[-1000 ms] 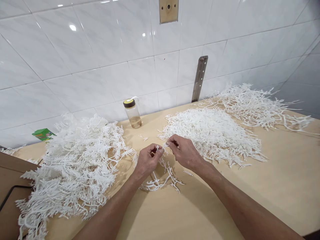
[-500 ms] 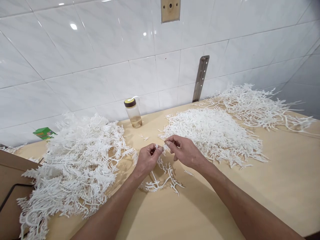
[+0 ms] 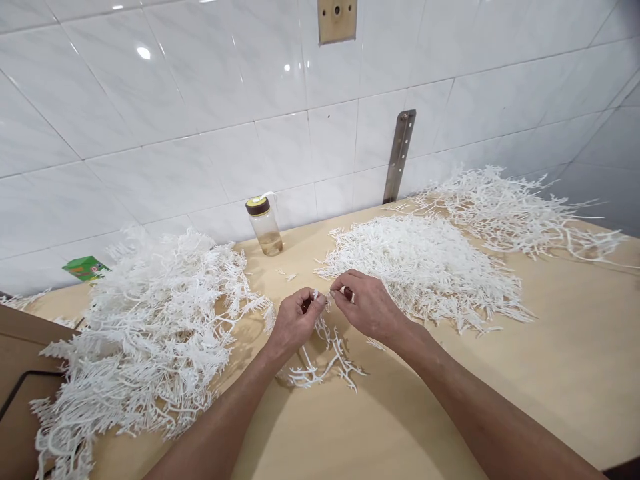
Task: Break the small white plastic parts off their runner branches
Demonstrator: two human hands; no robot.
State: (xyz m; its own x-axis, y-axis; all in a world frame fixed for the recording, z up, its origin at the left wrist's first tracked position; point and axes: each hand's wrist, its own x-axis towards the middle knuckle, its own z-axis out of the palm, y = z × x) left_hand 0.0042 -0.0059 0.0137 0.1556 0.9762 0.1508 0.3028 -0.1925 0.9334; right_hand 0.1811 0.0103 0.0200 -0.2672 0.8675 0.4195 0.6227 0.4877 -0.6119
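Observation:
My left hand (image 3: 299, 319) is closed in a pinch on a white branched plastic piece (image 3: 327, 365), whose forked stems hang below the fingers over the table. Close beside it on the right, my right hand (image 3: 363, 301) pinches at a tip of the same piece; the exact spot between its fingers is too small to make out. Beyond my right hand lies a heap of short white sprigs (image 3: 425, 267). A tangled pile of white branched pieces (image 3: 165, 333) spreads to the left of my left hand.
A clear bottle with a dark lid (image 3: 267, 230) stands near the wall. At the back right lies a pile of bare white stems (image 3: 520, 213). A green box (image 3: 85, 268) and a brown carton (image 3: 30, 373) are at the left. A metal bracket (image 3: 400, 157) rises against the tiles.
My right hand's fingers have drawn tighter together near the left fingertips. My left hand keeps its pinch on the piece. The view has shifted slightly.

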